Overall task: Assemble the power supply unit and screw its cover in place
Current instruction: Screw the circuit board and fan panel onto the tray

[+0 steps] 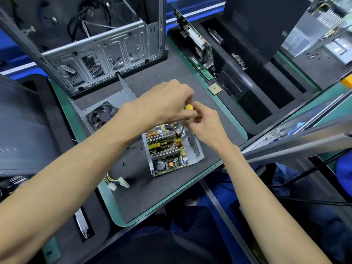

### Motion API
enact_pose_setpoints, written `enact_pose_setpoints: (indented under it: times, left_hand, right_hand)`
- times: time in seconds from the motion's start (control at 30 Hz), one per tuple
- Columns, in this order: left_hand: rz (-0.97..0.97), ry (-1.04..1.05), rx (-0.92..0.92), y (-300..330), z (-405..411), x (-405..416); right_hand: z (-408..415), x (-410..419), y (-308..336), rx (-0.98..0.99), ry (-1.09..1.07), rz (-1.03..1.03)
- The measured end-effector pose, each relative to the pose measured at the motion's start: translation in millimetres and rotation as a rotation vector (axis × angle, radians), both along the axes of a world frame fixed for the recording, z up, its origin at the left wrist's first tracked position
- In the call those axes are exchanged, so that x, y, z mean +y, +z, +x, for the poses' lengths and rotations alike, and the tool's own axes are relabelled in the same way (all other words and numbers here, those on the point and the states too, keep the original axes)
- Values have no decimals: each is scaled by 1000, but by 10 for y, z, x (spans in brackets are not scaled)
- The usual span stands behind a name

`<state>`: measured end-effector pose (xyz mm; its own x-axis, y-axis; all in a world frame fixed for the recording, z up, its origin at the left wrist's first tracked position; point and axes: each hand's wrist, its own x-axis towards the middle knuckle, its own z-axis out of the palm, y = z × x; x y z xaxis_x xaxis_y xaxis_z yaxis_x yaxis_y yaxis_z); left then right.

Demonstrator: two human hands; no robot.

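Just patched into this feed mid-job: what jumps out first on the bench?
Centre frame, both hands meet over the open metal power supply box, its circuit board of copper coils and finned heat sinks exposed. The left hand wraps the yellow-handled screwdriver while the right hand pinches its lower part, tip down into the box's far corner. To the left lies the grey cover panel with black fan; small black screws dot the mat.
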<state>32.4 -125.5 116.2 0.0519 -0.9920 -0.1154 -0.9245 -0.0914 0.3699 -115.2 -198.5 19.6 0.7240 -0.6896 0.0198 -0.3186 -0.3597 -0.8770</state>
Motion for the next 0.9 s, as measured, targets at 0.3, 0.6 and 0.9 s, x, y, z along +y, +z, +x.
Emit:
enact_pose_setpoints:
  times: [0.3,0.6,0.9]
  left_hand:
    - [14,-98,0,29,-92,-8]
    - [-4,23,-111,41,-92,-17]
    - [28,-77,-54,56,-120,-40]
  right_hand:
    - [5,1,2,74,-18,11]
    - [8,14,32,62,19,48]
    - [17,-3,30,130,-30,14]
